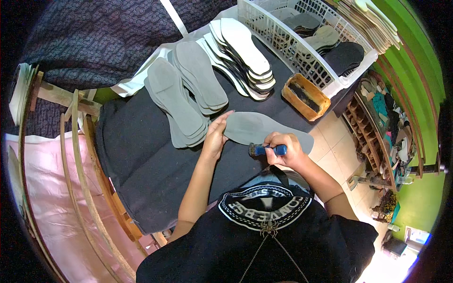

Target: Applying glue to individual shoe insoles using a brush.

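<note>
A single grey shoe insole (269, 126) lies slantwise in front of me, its left part showing a darker patch. My left hand (217, 133) grips its left end, the fingertips at the far edge. A short blue-handled brush (280, 150) is closed in my right hand (289, 147). Its dark bristle end points left, over the insole's near edge; whether it touches the insole I cannot tell. Beyond my left hand, grey insoles (172, 99) lie in two overlapping stacks. White-topped insoles (243, 45) with dark layers make up another pile farther back.
A worn yellow-brown open container (320, 109) with dark residue stands right of the piles. Behind it, a white plastic basket (302, 59) holds more insoles. Black cloth covers the table (141, 179). Wooden rails (87, 188) run along the left; a cluttered rack (373, 137) stands at the right.
</note>
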Demonstrator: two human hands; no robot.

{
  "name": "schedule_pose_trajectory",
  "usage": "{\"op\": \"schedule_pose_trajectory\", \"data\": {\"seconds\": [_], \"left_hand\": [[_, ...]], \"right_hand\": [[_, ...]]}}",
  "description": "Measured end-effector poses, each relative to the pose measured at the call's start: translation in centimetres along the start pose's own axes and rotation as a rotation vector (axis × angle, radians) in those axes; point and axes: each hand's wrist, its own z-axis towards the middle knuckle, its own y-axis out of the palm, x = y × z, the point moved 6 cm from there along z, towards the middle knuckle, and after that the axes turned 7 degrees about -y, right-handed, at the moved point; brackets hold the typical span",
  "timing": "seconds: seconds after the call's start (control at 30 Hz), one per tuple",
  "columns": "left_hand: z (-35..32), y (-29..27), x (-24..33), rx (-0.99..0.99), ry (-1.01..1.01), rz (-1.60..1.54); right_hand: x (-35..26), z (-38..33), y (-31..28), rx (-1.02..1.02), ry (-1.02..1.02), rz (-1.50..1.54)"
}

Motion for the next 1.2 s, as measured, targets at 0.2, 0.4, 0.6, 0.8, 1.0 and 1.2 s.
{"op": "schedule_pose_trajectory", "data": {"seconds": [0.2, 0.4, 0.6, 0.8, 1.0, 1.2], "left_hand": [[0.2, -0.1, -0.1, -0.024, 0.014, 0.046], [0.4, -0.4, -0.7, -0.017, 0.0, -0.008], [0.4, -0.2, -0.6, -0.013, 0.001, 0.012], [0.7, -0.4, -0.8, -0.018, 0.0, -0.001], [0.3, -0.3, -0.6, 0.009, -0.013, 0.051], [0.6, -0.2, -0.6, 0.011, -0.004, 0.032]], "right_hand": [[0.2, 1.5, 1.0, 0.129, -0.024, 0.089], [1.0, -0.2, 0.5, 0.089, -0.056, 0.027], [0.8, 0.1, -2.2, 0.107, -0.077, -0.139], [1.3, 2.2, 0.4, 0.226, -0.083, 0.057], [1.5, 0.8, -1.6, 0.216, -0.081, 0.003], [1.3, 2.3, -2.2, 0.203, -0.08, -0.173]]}}
